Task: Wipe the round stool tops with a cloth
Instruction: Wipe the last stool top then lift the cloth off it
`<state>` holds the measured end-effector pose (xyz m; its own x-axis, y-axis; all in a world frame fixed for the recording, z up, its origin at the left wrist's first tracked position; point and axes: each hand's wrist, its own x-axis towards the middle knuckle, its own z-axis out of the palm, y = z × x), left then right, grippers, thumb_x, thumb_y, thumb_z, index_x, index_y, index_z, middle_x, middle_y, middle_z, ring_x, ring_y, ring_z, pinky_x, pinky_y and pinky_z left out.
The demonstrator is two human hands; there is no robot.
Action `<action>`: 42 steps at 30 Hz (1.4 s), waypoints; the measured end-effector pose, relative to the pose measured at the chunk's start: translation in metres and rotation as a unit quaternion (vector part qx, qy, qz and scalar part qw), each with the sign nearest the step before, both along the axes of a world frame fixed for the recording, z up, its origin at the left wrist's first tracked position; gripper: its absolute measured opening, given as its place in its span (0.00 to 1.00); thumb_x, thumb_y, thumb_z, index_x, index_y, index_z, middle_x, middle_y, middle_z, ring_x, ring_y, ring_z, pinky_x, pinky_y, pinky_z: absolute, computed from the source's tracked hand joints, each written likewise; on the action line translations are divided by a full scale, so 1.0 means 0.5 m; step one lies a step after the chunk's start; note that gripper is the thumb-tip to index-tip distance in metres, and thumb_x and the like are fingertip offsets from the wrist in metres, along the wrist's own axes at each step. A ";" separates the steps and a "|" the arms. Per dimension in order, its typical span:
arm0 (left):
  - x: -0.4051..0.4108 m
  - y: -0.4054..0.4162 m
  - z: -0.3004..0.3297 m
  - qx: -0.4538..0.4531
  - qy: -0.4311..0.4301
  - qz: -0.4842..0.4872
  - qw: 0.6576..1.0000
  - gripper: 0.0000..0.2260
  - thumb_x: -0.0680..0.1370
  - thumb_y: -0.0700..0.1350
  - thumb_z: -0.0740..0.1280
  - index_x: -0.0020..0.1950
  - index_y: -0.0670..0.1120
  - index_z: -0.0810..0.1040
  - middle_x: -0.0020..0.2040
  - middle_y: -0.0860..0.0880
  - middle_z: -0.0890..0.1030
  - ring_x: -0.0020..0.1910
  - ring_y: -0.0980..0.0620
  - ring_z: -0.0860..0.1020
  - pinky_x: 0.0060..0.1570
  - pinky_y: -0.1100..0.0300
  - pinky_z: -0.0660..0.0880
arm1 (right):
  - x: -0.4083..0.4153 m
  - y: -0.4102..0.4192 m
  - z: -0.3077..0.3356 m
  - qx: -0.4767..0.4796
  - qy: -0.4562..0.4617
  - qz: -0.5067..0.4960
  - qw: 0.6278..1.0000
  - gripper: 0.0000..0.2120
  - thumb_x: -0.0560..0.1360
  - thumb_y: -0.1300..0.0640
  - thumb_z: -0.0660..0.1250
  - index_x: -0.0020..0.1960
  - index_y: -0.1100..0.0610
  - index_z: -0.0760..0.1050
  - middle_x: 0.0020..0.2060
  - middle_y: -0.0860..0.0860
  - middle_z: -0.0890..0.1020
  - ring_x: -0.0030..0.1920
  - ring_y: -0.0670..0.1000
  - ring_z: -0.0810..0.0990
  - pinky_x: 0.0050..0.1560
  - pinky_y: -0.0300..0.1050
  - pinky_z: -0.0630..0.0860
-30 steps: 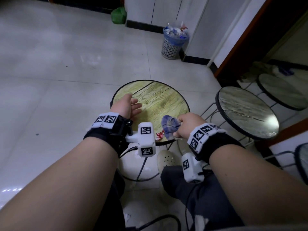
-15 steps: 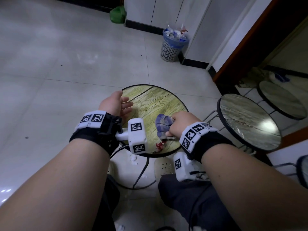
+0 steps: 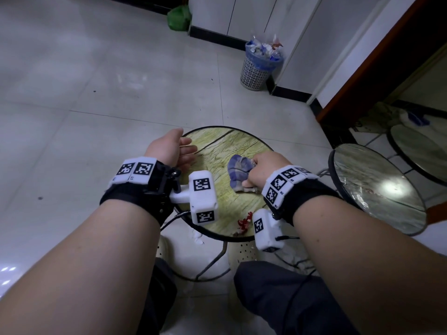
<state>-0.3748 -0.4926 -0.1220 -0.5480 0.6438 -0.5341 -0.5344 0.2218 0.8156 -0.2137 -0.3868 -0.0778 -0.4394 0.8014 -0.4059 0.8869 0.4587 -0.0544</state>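
A round stool top [image 3: 232,151] with a yellow-green wood grain and a black rim stands right in front of me. My right hand [image 3: 264,170] grips a crumpled blue-purple cloth [image 3: 238,172] and presses it on the middle of that top. My left hand [image 3: 170,151] rests at the stool's left rim, fingers relaxed and reaching over the edge. A small red and white scrap [image 3: 244,221] lies on the near part of the top. Two more round stool tops stand at the right, a shiny one [image 3: 377,187] and a farther one [image 3: 420,153].
A perforated waste basket [image 3: 260,66] full of rubbish stands by the white cabinet wall ahead. A green bag [image 3: 179,18] lies by the far skirting. Grey tiled floor stretches to the left. My knees and a pale perforated shoe [image 3: 243,252] are below the stool.
My right hand has carried the cloth from the stool's near edge up toward the middle of the top. My left hand stays at the left rim. The view has shifted slightly.
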 end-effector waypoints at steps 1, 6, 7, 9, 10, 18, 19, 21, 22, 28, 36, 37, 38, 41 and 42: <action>-0.003 0.000 0.000 0.001 -0.002 0.000 1.000 0.15 0.79 0.55 0.56 0.47 0.46 0.76 0.45 0.48 0.82 0.41 0.51 0.80 0.37 0.57 0.71 | -0.005 0.005 -0.003 0.000 0.004 0.000 1.000 0.08 0.71 0.55 0.71 0.40 0.57 0.74 0.36 0.52 0.77 0.40 0.55 0.77 0.41 0.41 0.71; -0.023 -0.002 0.006 0.019 -0.017 0.011 1.000 0.16 0.80 0.55 0.55 0.48 0.45 0.75 0.45 0.48 0.82 0.43 0.50 0.80 0.39 0.56 0.71 | -0.031 0.031 -0.016 -0.004 0.015 -0.008 1.000 0.10 0.70 0.54 0.72 0.37 0.57 0.73 0.34 0.51 0.77 0.36 0.53 0.75 0.36 0.40 0.68; -0.029 -0.003 0.007 0.023 -0.020 0.016 0.999 0.16 0.80 0.55 0.55 0.47 0.45 0.76 0.44 0.48 0.82 0.43 0.50 0.80 0.40 0.57 0.71 | -0.038 0.036 -0.018 -0.006 0.017 -0.009 1.000 0.10 0.70 0.54 0.72 0.37 0.57 0.73 0.34 0.51 0.77 0.36 0.53 0.75 0.36 0.40 0.69; -0.033 -0.001 0.009 0.030 -0.022 0.018 0.999 0.16 0.80 0.55 0.55 0.46 0.46 0.76 0.44 0.49 0.82 0.42 0.50 0.79 0.41 0.57 0.72 | -0.047 0.043 -0.021 -0.005 0.020 -0.008 1.000 0.10 0.69 0.54 0.73 0.39 0.58 0.75 0.37 0.53 0.79 0.38 0.54 0.76 0.39 0.41 0.70; -0.033 0.000 0.010 0.032 -0.022 0.017 0.999 0.16 0.80 0.55 0.55 0.47 0.46 0.76 0.44 0.49 0.82 0.42 0.51 0.79 0.40 0.57 0.72 | -0.051 0.047 -0.022 -0.002 0.019 -0.006 1.000 0.09 0.69 0.53 0.73 0.40 0.58 0.76 0.38 0.53 0.80 0.38 0.54 0.76 0.39 0.41 0.70; -0.034 0.008 0.019 0.036 -0.030 0.020 0.999 0.15 0.81 0.54 0.54 0.45 0.47 0.75 0.43 0.49 0.81 0.40 0.51 0.78 0.37 0.58 0.70 | -0.081 0.072 -0.022 0.014 0.010 0.022 1.000 0.08 0.70 0.53 0.71 0.44 0.57 0.77 0.41 0.53 0.81 0.41 0.54 0.78 0.41 0.41 0.71; -0.034 0.010 0.020 0.035 -0.030 0.021 0.999 0.15 0.81 0.54 0.54 0.45 0.47 0.75 0.43 0.49 0.81 0.40 0.51 0.78 0.37 0.58 0.70 | -0.086 0.077 -0.024 0.014 0.014 0.022 1.000 0.08 0.70 0.54 0.71 0.45 0.57 0.78 0.41 0.53 0.81 0.41 0.54 0.78 0.41 0.41 0.72; -0.035 0.011 0.020 0.034 -0.028 0.020 0.999 0.15 0.81 0.55 0.54 0.45 0.47 0.75 0.44 0.49 0.81 0.41 0.51 0.78 0.38 0.58 0.69 | -0.092 0.084 -0.025 0.012 0.014 0.027 0.999 0.07 0.70 0.54 0.72 0.43 0.58 0.78 0.41 0.54 0.81 0.40 0.54 0.78 0.40 0.41 0.71; -0.035 0.011 0.019 0.033 -0.026 0.018 0.999 0.15 0.81 0.55 0.54 0.45 0.47 0.75 0.44 0.49 0.81 0.41 0.51 0.78 0.38 0.58 0.69 | -0.094 0.088 -0.026 0.010 0.015 0.030 0.999 0.08 0.70 0.54 0.72 0.40 0.57 0.76 0.39 0.53 0.80 0.39 0.54 0.77 0.38 0.40 0.70; -0.031 0.021 0.016 0.023 -0.020 0.018 0.999 0.16 0.81 0.55 0.53 0.45 0.47 0.75 0.45 0.49 0.81 0.42 0.52 0.78 0.40 0.58 0.70 | -0.119 0.112 -0.032 0.016 0.026 0.031 0.999 0.11 0.69 0.53 0.73 0.36 0.55 0.72 0.34 0.50 0.76 0.37 0.52 0.75 0.36 0.40 0.69; -0.042 0.032 0.010 -0.004 -0.004 0.037 0.999 0.15 0.80 0.55 0.55 0.45 0.48 0.76 0.46 0.50 0.81 0.43 0.52 0.78 0.42 0.58 0.71 | -0.154 0.137 -0.027 0.015 0.034 0.040 0.998 0.15 0.69 0.51 0.74 0.34 0.55 0.69 0.33 0.50 0.74 0.37 0.53 0.74 0.33 0.40 0.66; -0.045 0.033 0.008 -0.005 -0.002 0.040 0.999 0.15 0.80 0.56 0.55 0.45 0.48 0.76 0.47 0.50 0.81 0.44 0.52 0.78 0.43 0.58 0.71 | -0.158 0.140 -0.027 0.017 0.035 0.041 0.998 0.15 0.68 0.50 0.74 0.35 0.56 0.69 0.33 0.50 0.74 0.38 0.54 0.75 0.35 0.40 0.66; -0.049 0.033 0.006 -0.007 0.001 0.043 0.999 0.15 0.80 0.56 0.55 0.46 0.48 0.76 0.48 0.50 0.81 0.45 0.52 0.78 0.43 0.57 0.71 | -0.161 0.143 -0.027 0.017 0.036 0.041 0.998 0.15 0.69 0.50 0.74 0.36 0.56 0.70 0.34 0.50 0.75 0.39 0.54 0.75 0.37 0.40 0.67; -0.061 0.035 0.002 -0.009 0.000 0.050 0.999 0.16 0.79 0.56 0.55 0.47 0.48 0.76 0.49 0.49 0.81 0.46 0.52 0.79 0.45 0.57 0.71 | -0.171 0.155 -0.027 0.014 0.039 0.043 0.998 0.15 0.69 0.51 0.74 0.34 0.55 0.68 0.33 0.50 0.74 0.40 0.54 0.76 0.39 0.41 0.67; -0.063 0.034 0.001 -0.009 -0.002 0.050 0.999 0.16 0.80 0.56 0.55 0.47 0.48 0.76 0.49 0.49 0.81 0.47 0.52 0.79 0.45 0.57 0.71 | -0.174 0.157 -0.027 0.015 0.038 0.045 0.998 0.15 0.69 0.51 0.74 0.35 0.55 0.68 0.33 0.50 0.74 0.41 0.55 0.76 0.40 0.41 0.68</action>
